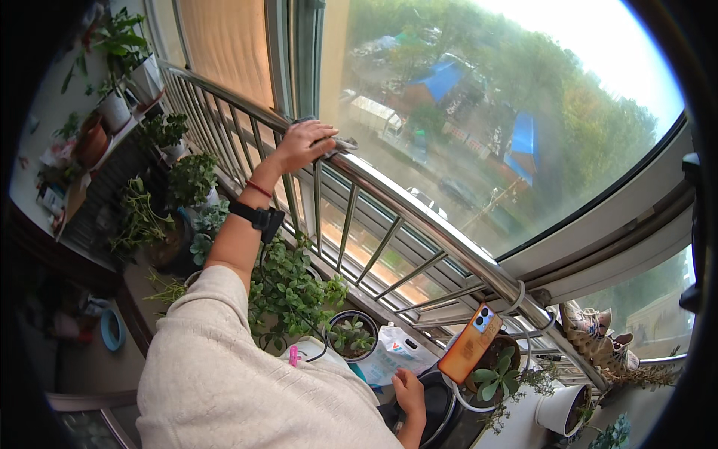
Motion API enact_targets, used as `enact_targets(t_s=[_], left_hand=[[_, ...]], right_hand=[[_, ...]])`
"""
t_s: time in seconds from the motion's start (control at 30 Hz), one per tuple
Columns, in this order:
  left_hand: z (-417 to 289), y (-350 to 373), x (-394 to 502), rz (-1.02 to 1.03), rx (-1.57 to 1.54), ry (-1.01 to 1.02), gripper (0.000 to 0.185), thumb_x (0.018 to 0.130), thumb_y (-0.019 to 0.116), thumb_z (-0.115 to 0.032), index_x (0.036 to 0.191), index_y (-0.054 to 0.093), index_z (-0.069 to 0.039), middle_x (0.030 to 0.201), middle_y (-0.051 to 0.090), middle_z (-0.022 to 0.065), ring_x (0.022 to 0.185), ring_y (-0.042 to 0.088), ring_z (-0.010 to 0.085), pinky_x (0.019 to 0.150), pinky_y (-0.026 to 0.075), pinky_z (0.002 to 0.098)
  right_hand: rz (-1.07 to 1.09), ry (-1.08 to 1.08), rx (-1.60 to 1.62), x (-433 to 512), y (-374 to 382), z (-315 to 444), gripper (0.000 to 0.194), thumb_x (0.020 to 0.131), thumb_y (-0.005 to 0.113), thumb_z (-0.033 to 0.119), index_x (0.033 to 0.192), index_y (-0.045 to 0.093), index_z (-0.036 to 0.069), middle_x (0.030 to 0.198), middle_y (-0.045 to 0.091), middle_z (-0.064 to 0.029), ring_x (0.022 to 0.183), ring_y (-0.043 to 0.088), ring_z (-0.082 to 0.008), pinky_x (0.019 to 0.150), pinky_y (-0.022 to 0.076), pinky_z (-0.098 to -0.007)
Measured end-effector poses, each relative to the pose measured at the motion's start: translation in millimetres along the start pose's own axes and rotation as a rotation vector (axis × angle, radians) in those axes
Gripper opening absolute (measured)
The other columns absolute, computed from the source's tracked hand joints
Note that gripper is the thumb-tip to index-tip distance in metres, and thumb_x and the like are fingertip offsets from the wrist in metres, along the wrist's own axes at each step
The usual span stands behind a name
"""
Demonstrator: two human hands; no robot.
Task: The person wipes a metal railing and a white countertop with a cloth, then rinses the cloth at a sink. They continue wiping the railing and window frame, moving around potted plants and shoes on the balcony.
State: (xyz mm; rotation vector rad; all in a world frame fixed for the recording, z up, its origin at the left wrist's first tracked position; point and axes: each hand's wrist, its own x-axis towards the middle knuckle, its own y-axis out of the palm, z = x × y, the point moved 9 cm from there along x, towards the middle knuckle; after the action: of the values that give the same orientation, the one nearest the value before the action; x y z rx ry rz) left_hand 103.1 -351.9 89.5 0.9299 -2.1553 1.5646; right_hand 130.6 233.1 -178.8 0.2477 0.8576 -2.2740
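My left hand [303, 146] reaches out across the steel handrail [404, 196] of a balcony railing. Its palm presses a grey cloth [345, 145] onto the top of the rail, with the cloth's ends showing at both sides of the fingers. A dark band with a black device [265, 220] and a red cord circle that wrist. Low in the view, my right hand [408, 390] hangs below the rail, near a white plastic bag [395, 353] that bears writing. Its fingers look loosely curled; I see nothing in them, but the inside is hidden.
An orange phone [471, 343] hangs by the rail beside a white gooseneck holder [528, 348]. Below stand a leafy plant [291, 275], a potted succulent [353, 334] and a white pot [564, 409]. Shoes [594, 331] lie beyond the rail at right. Window glass [477, 112] rises behind it.
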Motion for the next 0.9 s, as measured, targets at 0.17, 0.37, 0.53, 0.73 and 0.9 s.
enact_targets(t_s=[0.17,0.37,0.53,0.73,0.9], left_hand=[[20,-11,9,-0.102,0.115,0.209,0.034,0.097,0.052,-0.035,0.092,0.071,-0.008,0.096,0.070,0.0094,0.093,0.064,0.0288,0.087,0.046,0.0391],[-33,16,4,-0.314,0.134,0.142,0.026,0.094,0.054,-0.029,0.082,0.066,-0.010,0.082,0.065,0.0073,0.082,0.060,0.0308,0.091,0.044,0.0444],[-142,65,-7,-0.219,0.093,0.275,0.038,0.092,0.055,-0.044,0.084,0.068,-0.009,0.082,0.065,0.0077,0.082,0.061,0.0311,0.084,0.047,0.0426],[-264,116,-3,-0.019,0.046,0.427,0.065,0.071,0.065,-0.070,0.091,0.066,-0.008,0.085,0.064,0.0087,0.082,0.062,0.0285,0.077,0.048,0.0394],[-323,162,4,0.272,0.070,0.398,0.070,0.073,0.059,-0.075,0.089,0.067,-0.007,0.082,0.065,0.0105,0.080,0.064,0.0291,0.076,0.048,0.0408]], right_hand=[[0.060,-0.040,-0.091,3,4,9,0.035,0.087,0.066,0.019,0.115,0.062,-0.001,0.105,0.069,-0.0192,0.096,0.069,-0.0254,0.085,0.0527,-0.0339],[0.085,-0.025,-0.134,11,11,13,0.037,0.087,0.065,0.022,0.115,0.062,-0.001,0.107,0.068,-0.0205,0.099,0.068,-0.0301,0.087,0.0524,-0.0363],[0.130,-0.081,-0.189,14,19,12,0.033,0.087,0.063,0.024,0.111,0.062,0.000,0.107,0.065,-0.0207,0.101,0.061,-0.0384,0.086,0.0484,-0.0452],[0.043,-0.095,-0.181,2,-1,-4,0.035,0.088,0.063,0.024,0.114,0.061,0.001,0.109,0.064,-0.0205,0.103,0.061,-0.0370,0.088,0.0482,-0.0440],[0.055,-0.032,-0.195,-8,-10,-26,0.037,0.087,0.062,0.025,0.115,0.061,0.001,0.111,0.064,-0.0215,0.104,0.060,-0.0382,0.089,0.0484,-0.0437]])
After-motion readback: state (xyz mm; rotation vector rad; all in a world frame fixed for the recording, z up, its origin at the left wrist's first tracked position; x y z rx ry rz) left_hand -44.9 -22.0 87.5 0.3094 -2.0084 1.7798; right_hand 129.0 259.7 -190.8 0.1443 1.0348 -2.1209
